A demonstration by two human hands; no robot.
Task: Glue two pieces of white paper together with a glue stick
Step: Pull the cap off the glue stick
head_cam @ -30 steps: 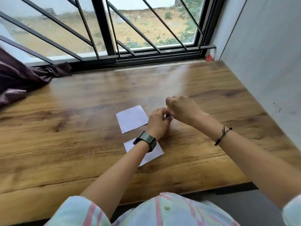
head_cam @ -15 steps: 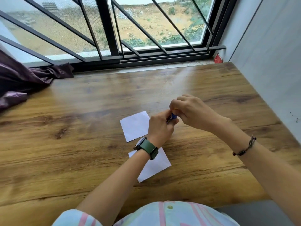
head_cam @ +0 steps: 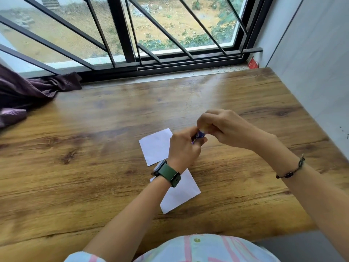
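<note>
Your left hand [head_cam: 184,148] curls around the blue glue stick [head_cam: 198,135], only a sliver of which shows between your fingers. Your right hand [head_cam: 224,127] closes over its upper end, fingers bent tight around it; whether that end is a cap you are holding cannot be made out, since the hands are blurred. Both hands meet above the wooden table [head_cam: 94,148], just right of the far paper [head_cam: 155,146]. That sheet lies flat, its right edge hidden behind your left hand. The near paper [head_cam: 181,193] lies flat just below it, partly under your left wrist and the green watch [head_cam: 167,173]; whether the two sheets touch is hidden by the watch. To the left of the sheets bare wood runs wide toward the dark cloth [head_cam: 28,91] by the window [head_cam: 132,35]. To the right, the table's edge meets the grey wall [head_cam: 311,72], with less room there. The front edge of the table runs close to your shirt [head_cam: 198,248].
</note>
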